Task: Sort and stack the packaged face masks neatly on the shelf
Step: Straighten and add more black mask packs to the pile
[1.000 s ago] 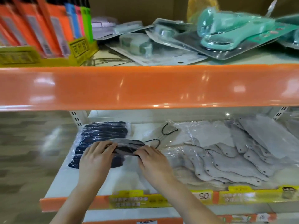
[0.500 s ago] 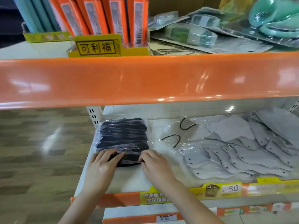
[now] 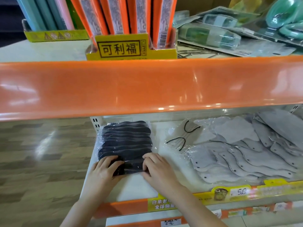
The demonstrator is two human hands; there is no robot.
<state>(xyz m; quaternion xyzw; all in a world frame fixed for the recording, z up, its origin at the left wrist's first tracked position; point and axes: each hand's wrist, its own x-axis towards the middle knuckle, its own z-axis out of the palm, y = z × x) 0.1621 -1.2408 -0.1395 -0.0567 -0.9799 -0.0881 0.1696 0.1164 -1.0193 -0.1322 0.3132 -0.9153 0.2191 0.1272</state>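
Both hands are on the front edge of the black masks [image 3: 125,145]: left hand [image 3: 105,172] and right hand [image 3: 158,168] each pinch a near corner with curled fingers. They're dark, overlapping, in crinkly clear plastic, lying flat at the shelf's [image 3: 141,187] left end, grey masks [image 3: 242,154] spread beside.

Two bare forearms, without sleeves, watch or rings, end in the left hand [image 3: 105,171] and right hand [image 3: 157,169], both with short unpainted nails, near the white shelf [image 3: 141,189].
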